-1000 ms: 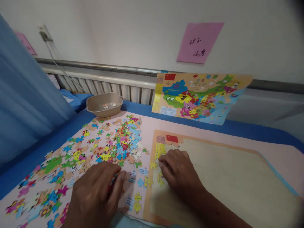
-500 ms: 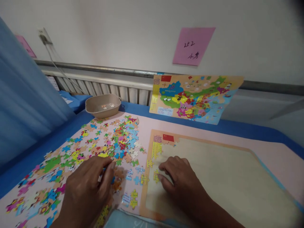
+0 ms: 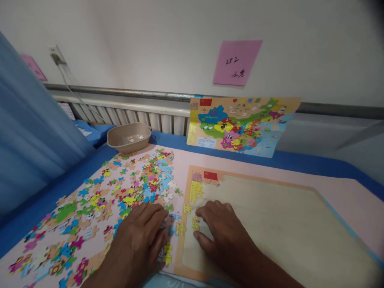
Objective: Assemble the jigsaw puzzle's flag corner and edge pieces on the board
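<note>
My left hand (image 3: 139, 234) hovers low over loose jigsaw pieces left of the puzzle board, thumb and forefinger slightly apart; nothing shows in its grip. Beside its fingertips lie a light-blue piece (image 3: 175, 216) and a yellow piece (image 3: 167, 254). On the puzzle board (image 3: 264, 224), my right hand (image 3: 225, 230) rests with thumb and forefinger apart around a loose yellow puzzle piece (image 3: 195, 222). Two more yellow pieces lie on the board's left border. At the board's top left corner, a red flag section (image 3: 211, 176) and a yellow strip (image 3: 196, 191) are fitted.
Many mixed jigsaw pieces (image 3: 97, 200) spread across the pink surface at left. Behind them stands a beige basin (image 3: 129, 138) with several pieces inside. A printed map picture (image 3: 240, 128) leans against the wall rail. A blue curtain (image 3: 33, 152) hangs at far left.
My left hand has moved right, toward the board's left edge. My right hand stays by the same yellow piece, its thumb and forefinger slightly wider apart. The view has shifted a little.
</note>
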A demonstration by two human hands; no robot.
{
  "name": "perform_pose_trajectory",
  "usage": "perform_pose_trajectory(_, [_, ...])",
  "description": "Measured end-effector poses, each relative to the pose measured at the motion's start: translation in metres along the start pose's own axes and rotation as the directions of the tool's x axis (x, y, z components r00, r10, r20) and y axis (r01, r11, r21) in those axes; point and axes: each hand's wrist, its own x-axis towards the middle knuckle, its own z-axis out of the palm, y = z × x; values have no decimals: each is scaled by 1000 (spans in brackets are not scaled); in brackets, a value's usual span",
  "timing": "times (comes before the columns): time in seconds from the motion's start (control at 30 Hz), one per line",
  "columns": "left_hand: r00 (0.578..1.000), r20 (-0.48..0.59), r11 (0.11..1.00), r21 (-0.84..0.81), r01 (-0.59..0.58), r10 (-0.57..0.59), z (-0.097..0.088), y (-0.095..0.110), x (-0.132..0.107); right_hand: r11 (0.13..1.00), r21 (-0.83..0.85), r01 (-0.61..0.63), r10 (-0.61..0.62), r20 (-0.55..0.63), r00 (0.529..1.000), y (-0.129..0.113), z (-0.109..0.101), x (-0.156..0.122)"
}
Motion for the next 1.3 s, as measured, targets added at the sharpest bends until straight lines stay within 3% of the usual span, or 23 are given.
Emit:
perform_pose_trajectory(0.1, [999, -31, 1000, 14, 15, -15, -1, 1, 0, 1000, 6, -13, 12, 37, 999, -1, -1, 1])
perform_pose_trajectory(0.23, [1000, 31, 1000, 23, -2, 1, -7, 11, 9, 998, -2, -65, 65, 133, 989, -2, -3, 4])
perform_pose_trajectory(0.4, [972, 232, 994, 108, 20, -45, -17, 25, 44, 992, -49, -120, 128, 217, 968, -5, -6, 8])
perform_pose_trajectory(0.57, [912, 379, 984, 133, 117, -160, -2, 22, 74, 990, -49, -134, 141, 212, 967, -2, -7, 8])
perform_pose_trajectory(0.9, [905, 375, 979, 111, 173, -203, 17, 16, 84, 994, -50, -100, 103, 80, 991, 12, -3, 10])
perform_pose_trajectory(1.13, [926, 343, 988, 62, 144, -157, 9, 19, 78, 986, -47, -159, 163, 87, 983, 18, -14, 17])
perform_pose_trajectory(1.23, [939, 332, 996, 19, 83, -84, 7, 32, 63, 986, -46, -159, 162, 66, 985, 20, -18, 20])
perform_pose_trajectory(1.3, [949, 313, 999, -17, -41, 44, 14, 40, 51, 989, -47, -143, 145, 59, 988, 20, -18, 22])
